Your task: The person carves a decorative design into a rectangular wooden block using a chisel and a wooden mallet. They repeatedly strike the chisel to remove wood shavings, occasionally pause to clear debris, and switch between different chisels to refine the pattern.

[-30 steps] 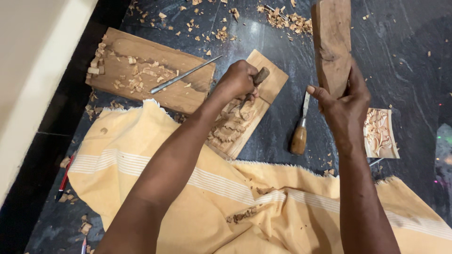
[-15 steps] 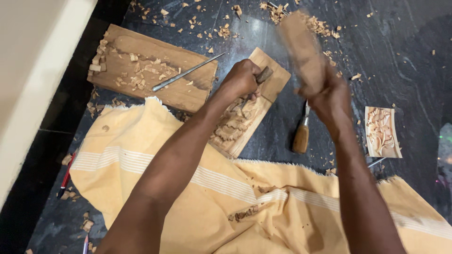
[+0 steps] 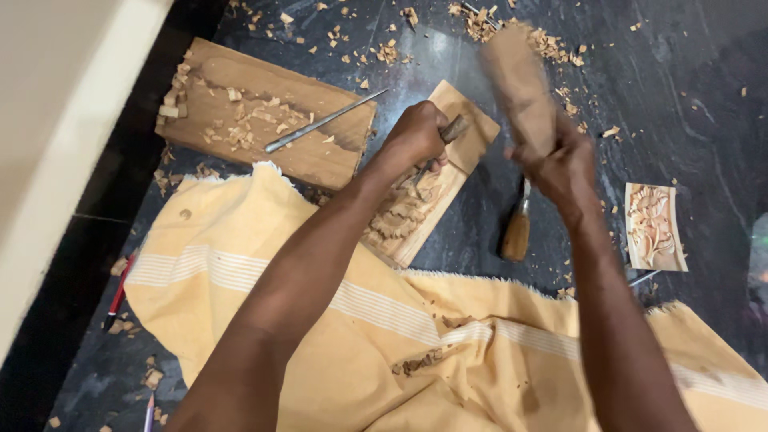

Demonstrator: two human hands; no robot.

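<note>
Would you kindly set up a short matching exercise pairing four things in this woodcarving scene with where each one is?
Things:
1. wooden mallet
2. long metal rod
3. small carved panel
4. yellow cloth

Places:
A. lying on the large plank
B. spread beneath the arms
C. gripped in the right hand
D. alone on the dark floor at far right

Pairs: 1-C, 2-A, 3-D, 4-B

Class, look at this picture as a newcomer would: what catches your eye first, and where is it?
In the middle, the left hand grips a chisel set on a half-carved wooden panel. Beside it, the right hand holds a blurred wooden mallet raised above. A yellow cloth fills the foreground, wood chips dotting the dark floor.
</note>
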